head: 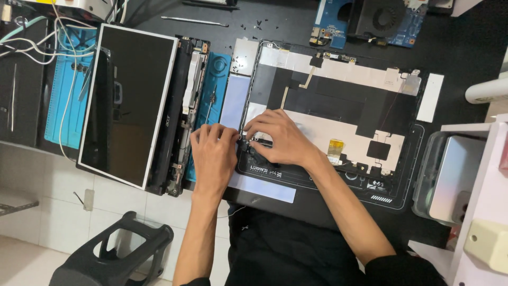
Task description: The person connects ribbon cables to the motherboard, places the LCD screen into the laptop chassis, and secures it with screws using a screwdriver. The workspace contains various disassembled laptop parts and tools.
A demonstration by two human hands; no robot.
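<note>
Together, the left hand [213, 153] and right hand [278, 139] pinch a small black part [248, 145], fingers curled shut, at the laptop lid's [338, 106] near edge; a loose screen panel [129, 103] lies left, circuit board [370, 21] beyond.

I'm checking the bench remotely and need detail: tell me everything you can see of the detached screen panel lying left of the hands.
The screen panel is a thin rectangular slab with a glossy black face, switched off, and a narrow pale edge like metal framing. It lies face up, tilted slightly, its long sides running away from the person. Its right side rests on the dark laptop chassis, its left over a blue mat. White cables run beside its left edge. Neither the left hand nor the right hand touches it.
</note>
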